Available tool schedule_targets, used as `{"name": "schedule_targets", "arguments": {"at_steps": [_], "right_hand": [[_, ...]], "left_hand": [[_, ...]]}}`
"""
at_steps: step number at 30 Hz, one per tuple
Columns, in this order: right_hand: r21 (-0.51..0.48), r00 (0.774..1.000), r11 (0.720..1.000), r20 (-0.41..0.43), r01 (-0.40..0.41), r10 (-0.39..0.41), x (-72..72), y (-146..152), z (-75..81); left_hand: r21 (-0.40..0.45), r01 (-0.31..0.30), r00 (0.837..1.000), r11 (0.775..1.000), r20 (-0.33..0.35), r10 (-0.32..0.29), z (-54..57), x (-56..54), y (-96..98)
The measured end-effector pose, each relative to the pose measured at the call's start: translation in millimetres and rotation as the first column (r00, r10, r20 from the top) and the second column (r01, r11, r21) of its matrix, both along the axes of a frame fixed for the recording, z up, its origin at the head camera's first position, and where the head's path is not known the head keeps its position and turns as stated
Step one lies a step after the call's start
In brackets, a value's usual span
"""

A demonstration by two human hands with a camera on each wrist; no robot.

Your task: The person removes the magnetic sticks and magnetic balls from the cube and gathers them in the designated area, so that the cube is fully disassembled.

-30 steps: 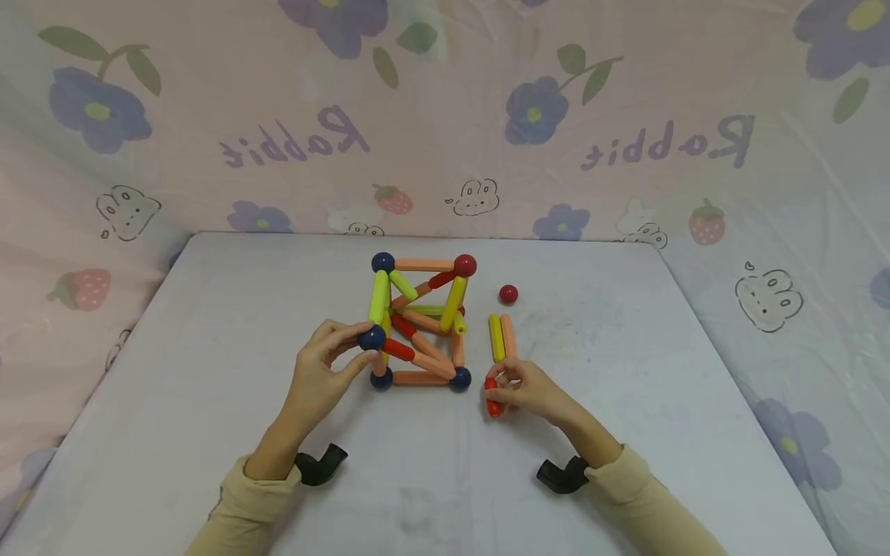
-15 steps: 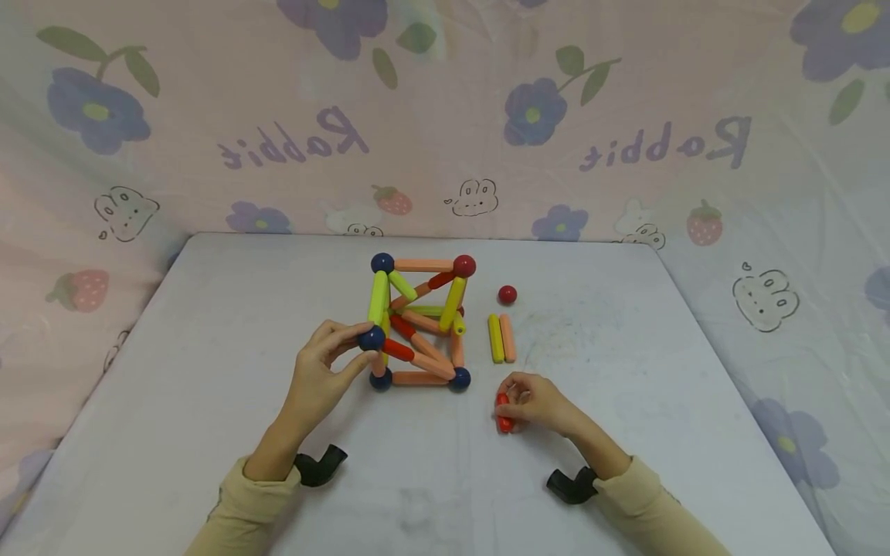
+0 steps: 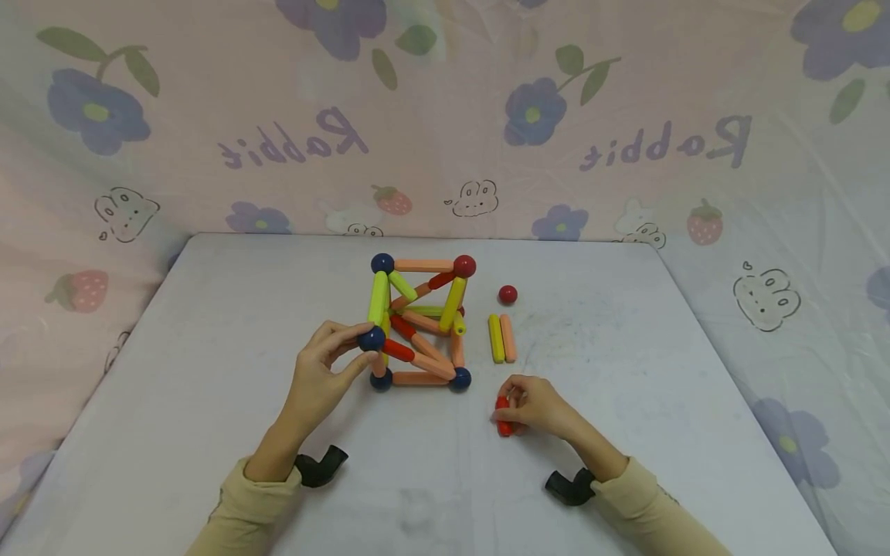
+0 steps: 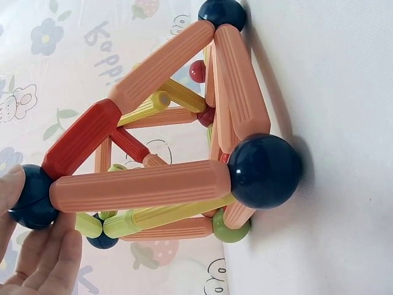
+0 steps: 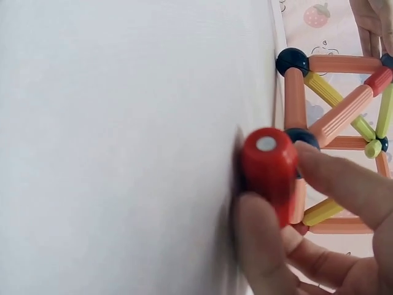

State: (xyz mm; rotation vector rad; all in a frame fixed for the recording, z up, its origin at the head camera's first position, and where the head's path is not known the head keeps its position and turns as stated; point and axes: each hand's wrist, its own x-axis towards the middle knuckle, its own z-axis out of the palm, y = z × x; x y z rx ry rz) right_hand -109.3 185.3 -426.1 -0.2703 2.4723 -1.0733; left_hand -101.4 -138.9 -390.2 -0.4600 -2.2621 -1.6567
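A frame of magnetic sticks (image 3: 420, 378) and balls stands on the table, in peach, yellow, lime and red. My left hand (image 3: 316, 382) pinches the dark blue ball (image 3: 371, 338) at its near upper left corner between thumb and fingers. In the left wrist view, a red stick (image 4: 83, 136) and a peach stick (image 4: 141, 186) run from that ball (image 4: 34, 196). To the right of the frame, my right hand (image 3: 541, 405) grips a short red magnetic stick (image 3: 504, 429) low over the table. A pale round end shows on this red stick (image 5: 270, 166) in the right wrist view.
A yellow stick (image 3: 496, 338) and a peach stick (image 3: 508, 338) lie side by side, right of the frame. Behind them is a loose red ball (image 3: 508, 294). A patterned curtain (image 3: 431, 154) hangs beyond the white table (image 3: 626, 347).
My right hand has drawn back toward the near edge and slightly right with the red stick, away from the two loose sticks. My left hand stays on the blue ball.
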Motion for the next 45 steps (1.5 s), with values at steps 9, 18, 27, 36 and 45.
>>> {"name": "schedule_targets", "arguments": {"at_steps": [9, 18, 27, 36, 45], "right_hand": [[-0.037, 1.0, 0.999, -0.003, 0.016, -0.016, -17.3, -3, 13.0], [-0.252, 0.993, 0.962, 0.084, 0.106, -0.087, -51.0, -25, 23.2], [-0.302, 0.911, 0.886, 0.328, 0.351, -0.249, -84.4, -49, 26.7], [-0.393, 0.809, 0.771, 0.528, 0.501, -0.257, -105.8, -59, 16.7], [-0.381, 0.758, 0.722, 0.58, 0.577, -0.3, -110.2, -62, 15.1]], "left_hand": [[0.001, -0.003, 1.0, 1.0, 0.005, 0.003, 0.5, 0.2, -0.2], [0.005, 0.003, 1.0, 1.0, 0.007, -0.003, -0.7, -0.7, 0.4], [0.006, 0.002, 1.0, 1.0, 0.012, -0.002, -2.2, -1.3, 0.9], [0.013, 0.008, 1.0, 1.0, 0.007, -0.008, -1.8, -0.9, 0.5], [0.01, 0.012, 1.0, 1.0, -0.011, -0.012, -1.0, -0.1, -0.2]]}}
